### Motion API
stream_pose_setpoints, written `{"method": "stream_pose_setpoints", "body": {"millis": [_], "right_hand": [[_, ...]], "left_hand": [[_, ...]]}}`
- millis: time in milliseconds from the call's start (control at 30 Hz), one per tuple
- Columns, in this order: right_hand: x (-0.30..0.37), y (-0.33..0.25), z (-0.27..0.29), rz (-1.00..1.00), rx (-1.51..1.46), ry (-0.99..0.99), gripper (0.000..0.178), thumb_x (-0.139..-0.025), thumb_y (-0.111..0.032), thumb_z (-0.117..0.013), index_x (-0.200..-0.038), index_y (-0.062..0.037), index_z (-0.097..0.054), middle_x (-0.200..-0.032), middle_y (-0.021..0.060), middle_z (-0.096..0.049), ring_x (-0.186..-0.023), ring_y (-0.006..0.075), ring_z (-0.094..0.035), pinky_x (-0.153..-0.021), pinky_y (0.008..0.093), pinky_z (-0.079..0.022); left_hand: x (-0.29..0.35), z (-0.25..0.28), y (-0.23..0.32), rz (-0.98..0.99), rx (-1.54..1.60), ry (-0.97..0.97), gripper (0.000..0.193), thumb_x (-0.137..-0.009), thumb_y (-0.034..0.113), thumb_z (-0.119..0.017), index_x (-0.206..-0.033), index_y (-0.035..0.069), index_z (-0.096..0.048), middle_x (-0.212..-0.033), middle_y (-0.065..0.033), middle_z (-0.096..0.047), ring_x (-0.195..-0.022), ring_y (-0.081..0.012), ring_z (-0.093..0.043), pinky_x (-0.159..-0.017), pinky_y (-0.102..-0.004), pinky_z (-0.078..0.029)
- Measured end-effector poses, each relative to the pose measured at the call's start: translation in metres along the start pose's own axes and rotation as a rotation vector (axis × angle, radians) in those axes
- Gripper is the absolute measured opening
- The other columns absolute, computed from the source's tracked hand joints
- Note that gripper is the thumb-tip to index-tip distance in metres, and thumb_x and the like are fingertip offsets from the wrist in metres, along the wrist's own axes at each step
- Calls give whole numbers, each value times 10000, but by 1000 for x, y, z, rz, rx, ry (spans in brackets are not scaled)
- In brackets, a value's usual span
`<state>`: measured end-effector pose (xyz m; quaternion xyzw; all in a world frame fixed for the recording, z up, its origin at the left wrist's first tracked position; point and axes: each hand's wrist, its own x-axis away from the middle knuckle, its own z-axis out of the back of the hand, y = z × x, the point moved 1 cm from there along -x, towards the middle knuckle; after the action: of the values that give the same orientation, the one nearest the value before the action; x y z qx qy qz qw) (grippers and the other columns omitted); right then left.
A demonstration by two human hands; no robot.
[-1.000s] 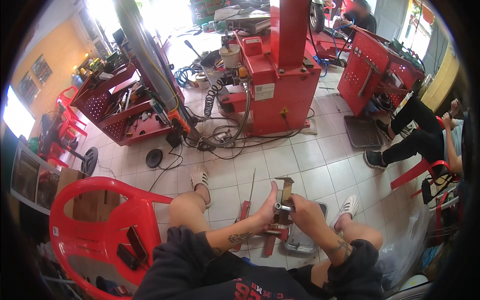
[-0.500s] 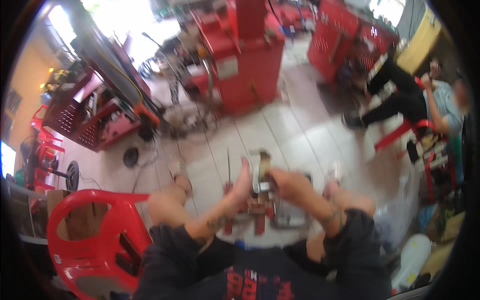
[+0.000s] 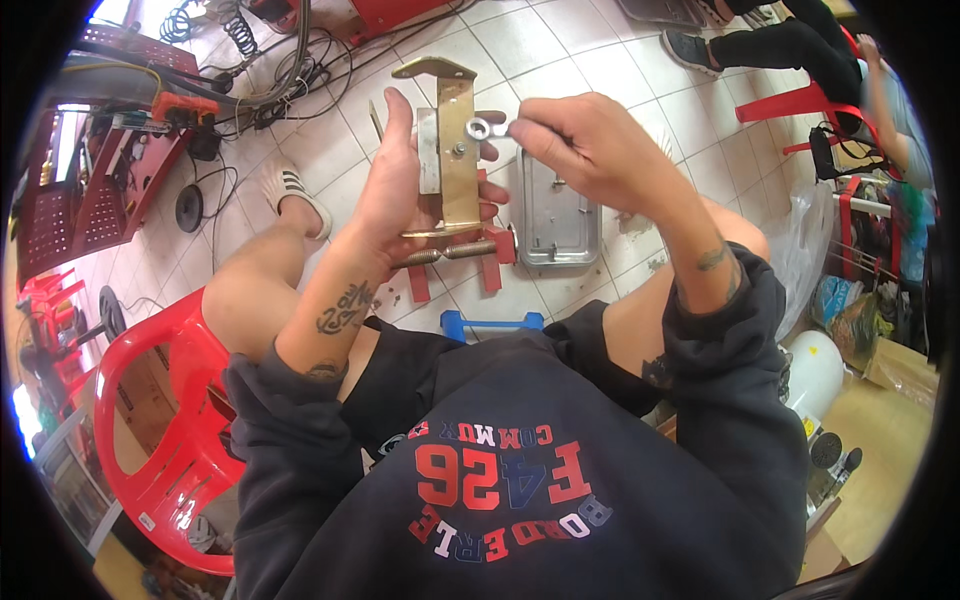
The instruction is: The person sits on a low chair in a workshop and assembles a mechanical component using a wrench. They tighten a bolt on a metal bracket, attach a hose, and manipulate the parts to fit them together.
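My left hand (image 3: pixel 392 185) is closed round a gold-coloured metal bracket (image 3: pixel 459 190) with bent ends, held upright between my knees. Its thumb points up, and fingertips show past the bracket's right edge. A grey metal plate (image 3: pixel 428 150) lies along the bracket's left side. In a pinch, my right hand (image 3: pixel 600 145) grips a ring spanner (image 3: pixel 479 129), most of its handle hidden by the fingers. The spanner's ring overlaps the bracket just above a small nut (image 3: pixel 460 148); whether it touches is unclear. Under the bracket sits a red metal stand (image 3: pixel 490 272) with a coiled spring (image 3: pixel 468 249) across it.
A grey metal tray (image 3: pixel 525 258) with small parts lies on the tiled floor beyond my right knee. Close to me is a blue plastic frame (image 3: pixel 490 322). A red chair (image 3: pixel 150 505) stands at my left. Cables (image 3: pixel 335 95) run over the floor; another person's shoe (image 3: pixel 690 52) is far right.
My view has tilted down, so the hands and bracket appear higher and sharper. The spanner's ring in my right hand now shows clearly against the bracket. My left hand remains at the bracket.
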<state>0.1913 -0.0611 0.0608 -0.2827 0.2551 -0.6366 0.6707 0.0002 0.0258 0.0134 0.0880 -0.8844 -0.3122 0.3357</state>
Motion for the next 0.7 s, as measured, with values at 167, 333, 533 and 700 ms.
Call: {"method": "stream_pose_setpoints", "body": {"millis": [167,333,533,700], "right_hand": [[4,18,3,108,-22,-77,205,-908,-237,-731,-923,-33,-728,-641,89,-594,-565,197,-515,-572,317,-432],[6,16,3,5,6,-184,299,-862,-276,-789,-818,14,-731,-620,71,-611,-557,141,-522,-545,292,-425],[7,25,-4,-169,24,-135,422,-773,-357,-867,-712,22,-691,-552,60,-558,-516,135,-490,-501,312,-400],[0,7,12,-359,74,-176,545,-734,-507,-831,-722,20,-693,-616,141,-623,-584,230,-608,-583,339,-484]], "left_hand": [[2,-1,4,103,-35,-157,995,-921,820,-189,-1368,-6,-515,-908,-99,-587,-668,-248,-696,-661,-394,-618],[4,-2,-6,132,-140,-134,980,-926,809,-207,-1377,-11,-498,-939,-151,-587,-659,-276,-722,-636,-373,-637],[1,-2,-11,129,-146,-187,971,-920,810,-249,-1380,-8,-498,-959,-154,-582,-644,-262,-720,-641,-353,-637],[7,-8,-8,56,-428,-121,778,-982,633,-477,-1416,-12,-453,-1025,-135,-556,-655,-229,-702,-601,-312,-590]]}}
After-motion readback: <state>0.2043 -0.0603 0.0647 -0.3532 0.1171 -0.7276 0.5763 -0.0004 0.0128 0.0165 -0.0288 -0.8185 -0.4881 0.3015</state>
